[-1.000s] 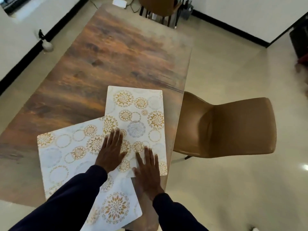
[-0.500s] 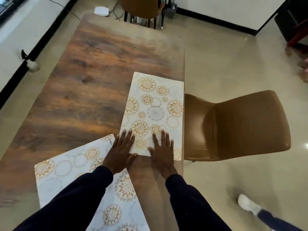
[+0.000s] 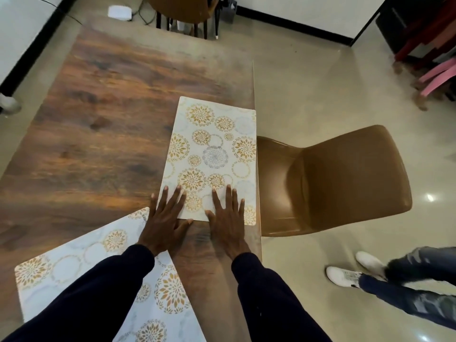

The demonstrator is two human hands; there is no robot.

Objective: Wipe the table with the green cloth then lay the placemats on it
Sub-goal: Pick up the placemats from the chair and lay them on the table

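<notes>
On the wooden table (image 3: 98, 119) two placemats are lying: the far placemat (image 3: 212, 154) squared along the right edge, the near placemat (image 3: 81, 257) skewed at the near-left corner. Two hands, left hand (image 3: 165, 223) and right hand (image 3: 228, 223), are pressing flat on the far placemat's near end, fingers straight and spread. Two brown chairs are standing by: side chair (image 3: 345, 183), end chair (image 3: 182, 8).

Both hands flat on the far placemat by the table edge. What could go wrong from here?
1. The white rectangular placemat with gold floral circles lies along the right edge of the brown wooden table; a rightward push by the left hand and right hand could slide it off toward the tan chair.
2. The left sleeve lies over the second, skewed placemat of the same pattern; withdrawing the arm may drag it further askew.
</notes>
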